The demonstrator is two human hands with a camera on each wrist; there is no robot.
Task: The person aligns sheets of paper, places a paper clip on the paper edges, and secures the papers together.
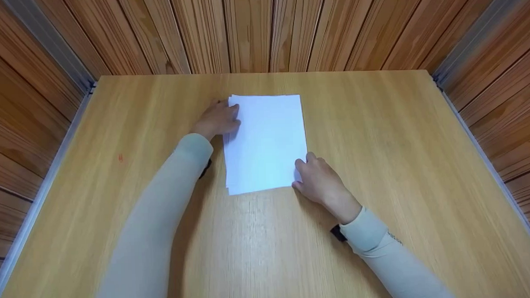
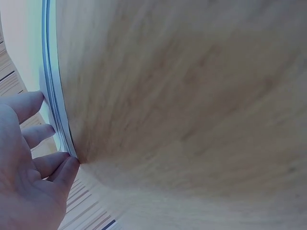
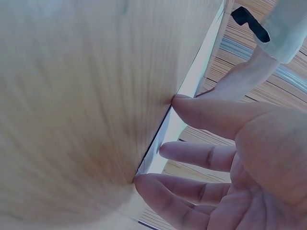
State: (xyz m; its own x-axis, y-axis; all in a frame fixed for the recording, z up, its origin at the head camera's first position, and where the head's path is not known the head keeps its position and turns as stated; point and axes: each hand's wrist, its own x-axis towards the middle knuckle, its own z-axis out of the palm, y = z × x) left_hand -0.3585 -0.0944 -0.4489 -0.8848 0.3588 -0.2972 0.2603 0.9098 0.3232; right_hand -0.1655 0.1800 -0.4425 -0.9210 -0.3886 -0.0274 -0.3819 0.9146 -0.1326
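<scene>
While both hands' fingers (image 1: 231, 111) (image 1: 301, 167), apart, touch paper stack (image 1: 266, 135), wood-grain table (image 1: 379, 136) stands amid plank walls (image 1: 250, 30).

Sheets (image 1: 267, 140): smooth matt paper
Tabletop (image 1: 379, 140): wood-grained, glossy at near side
Far wall (image 1: 248, 30): grained wood
Sleeves (image 1: 148, 228): matt cloth

No lettering, number or brand readable in any view. Small red mark (image 1: 120, 158) on the desk (image 1: 379, 140), left side (too small to make out); dark speckling (image 1: 395, 238) at the right sleeve (image 1: 406, 272), likewise illegible.
</scene>
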